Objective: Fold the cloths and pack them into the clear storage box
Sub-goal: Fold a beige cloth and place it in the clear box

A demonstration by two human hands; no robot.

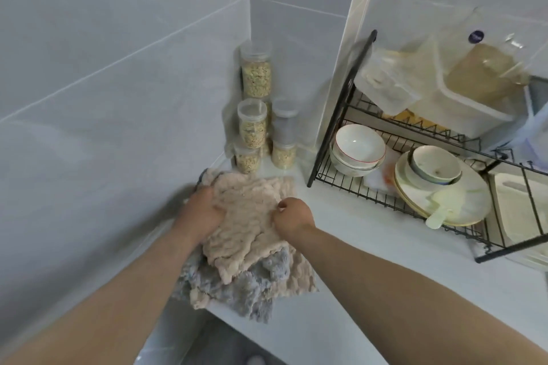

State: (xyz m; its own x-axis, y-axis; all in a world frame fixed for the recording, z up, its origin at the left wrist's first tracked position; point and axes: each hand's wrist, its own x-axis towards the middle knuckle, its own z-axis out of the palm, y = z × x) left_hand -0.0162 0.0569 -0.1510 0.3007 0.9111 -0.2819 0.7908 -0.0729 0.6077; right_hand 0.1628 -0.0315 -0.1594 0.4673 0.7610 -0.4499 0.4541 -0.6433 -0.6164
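Observation:
A pile of fluffy cloths lies on the white counter (370, 252) near the wall corner. On top is a beige cloth (249, 216), over a grey cloth (252, 290) and another beige one (299, 275). My left hand (201, 210) grips the top beige cloth at its left edge. My right hand (292, 215) pinches the same cloth at its right side. Clear plastic storage boxes (462, 98) sit on the upper tier of the dish rack at the right.
Several clear jars of grain (255, 115) are stacked in the corner behind the cloths. A black wire dish rack (400, 195) at the right holds white bowls (358, 148), plates (462, 204) and a cutting board. The cloths hang over the counter's front edge.

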